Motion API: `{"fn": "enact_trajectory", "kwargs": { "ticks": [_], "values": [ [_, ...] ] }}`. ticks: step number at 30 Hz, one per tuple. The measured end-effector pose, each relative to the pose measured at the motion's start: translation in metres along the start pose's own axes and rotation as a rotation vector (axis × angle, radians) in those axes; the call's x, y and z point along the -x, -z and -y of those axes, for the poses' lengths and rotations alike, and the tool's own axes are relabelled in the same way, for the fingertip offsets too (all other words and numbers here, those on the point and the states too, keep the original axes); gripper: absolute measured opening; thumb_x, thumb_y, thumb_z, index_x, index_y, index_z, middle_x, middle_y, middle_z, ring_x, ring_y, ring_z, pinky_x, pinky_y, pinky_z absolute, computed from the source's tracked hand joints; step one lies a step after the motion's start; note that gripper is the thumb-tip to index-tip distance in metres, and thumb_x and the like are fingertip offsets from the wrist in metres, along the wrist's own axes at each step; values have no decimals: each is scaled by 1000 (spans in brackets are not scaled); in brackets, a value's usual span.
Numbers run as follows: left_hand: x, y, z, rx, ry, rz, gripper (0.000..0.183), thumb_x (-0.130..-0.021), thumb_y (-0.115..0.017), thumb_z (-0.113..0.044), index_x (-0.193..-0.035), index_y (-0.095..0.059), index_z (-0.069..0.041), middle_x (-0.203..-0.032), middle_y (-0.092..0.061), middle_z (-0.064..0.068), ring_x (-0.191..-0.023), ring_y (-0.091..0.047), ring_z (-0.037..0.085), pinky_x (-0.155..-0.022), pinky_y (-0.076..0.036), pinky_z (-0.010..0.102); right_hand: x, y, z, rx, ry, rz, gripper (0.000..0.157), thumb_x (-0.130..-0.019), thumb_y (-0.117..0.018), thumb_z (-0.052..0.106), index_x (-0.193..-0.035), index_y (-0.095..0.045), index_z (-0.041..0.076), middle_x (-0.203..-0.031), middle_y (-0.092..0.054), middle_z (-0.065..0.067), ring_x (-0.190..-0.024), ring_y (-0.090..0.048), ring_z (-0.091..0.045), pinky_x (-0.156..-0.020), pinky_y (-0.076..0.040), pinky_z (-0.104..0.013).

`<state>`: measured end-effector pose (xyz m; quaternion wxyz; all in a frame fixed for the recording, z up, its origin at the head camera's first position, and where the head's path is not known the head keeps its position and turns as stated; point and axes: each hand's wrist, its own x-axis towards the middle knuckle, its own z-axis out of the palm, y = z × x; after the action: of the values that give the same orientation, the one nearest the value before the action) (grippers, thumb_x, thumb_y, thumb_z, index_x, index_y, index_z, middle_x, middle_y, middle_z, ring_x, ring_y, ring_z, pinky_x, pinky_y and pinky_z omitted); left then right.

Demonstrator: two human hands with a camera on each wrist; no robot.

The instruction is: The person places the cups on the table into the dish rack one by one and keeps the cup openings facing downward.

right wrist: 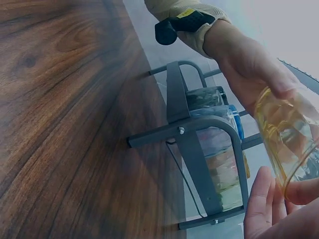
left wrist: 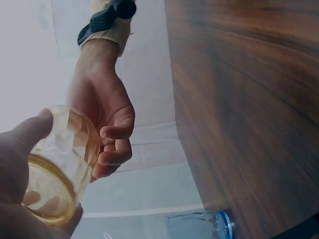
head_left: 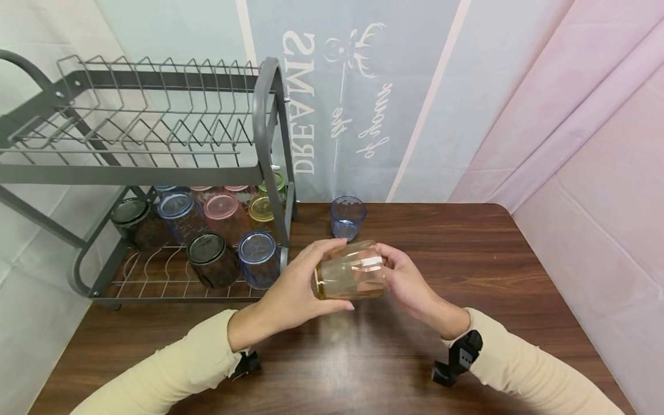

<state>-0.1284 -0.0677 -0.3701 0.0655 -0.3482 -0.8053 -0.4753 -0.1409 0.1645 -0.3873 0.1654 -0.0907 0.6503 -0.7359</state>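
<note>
An amber-tinted clear drinking glass (head_left: pixel 349 272) is held on its side above the table, its base to the left and its mouth to the right. My left hand (head_left: pixel 293 288) grips it near the base, thumb on one side and fingers on the other. At the mouth end, my right hand (head_left: pixel 410 285) pinches the rim with curled fingers; the right wrist view shows its thumb (right wrist: pixel 305 191) at the rim. Just behind the held glass, a blue glass (head_left: pixel 348 216) stands upright on the table, its mouth up.
A grey two-tier dish rack (head_left: pixel 207 174) stands at the left. Its lower shelf carries several upside-down glasses, among them a blue glass (head_left: pixel 258 256), a dark grey glass (head_left: pixel 211 259) and a pink glass (head_left: pixel 225 216). Behind the wooden table (head_left: pixel 467 259) hangs a printed curtain (head_left: pixel 415 104).
</note>
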Motion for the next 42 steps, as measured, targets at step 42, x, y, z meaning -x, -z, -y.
{"fn": "enact_trajectory", "kwargs": {
  "ticks": [42],
  "values": [
    [4, 5, 8, 343, -24, -12, 79, -70, -91, -2, -132, -42, -7, -137, -58, 9, -124, -56, 22, -106, -45, 31, -30, 54, 14, 296, 26, 0, 26, -100, -59, -1, -124, -56, -11, -107, -71, -8, -97, -69, -17, -76, -61, -38]
  ]
}}
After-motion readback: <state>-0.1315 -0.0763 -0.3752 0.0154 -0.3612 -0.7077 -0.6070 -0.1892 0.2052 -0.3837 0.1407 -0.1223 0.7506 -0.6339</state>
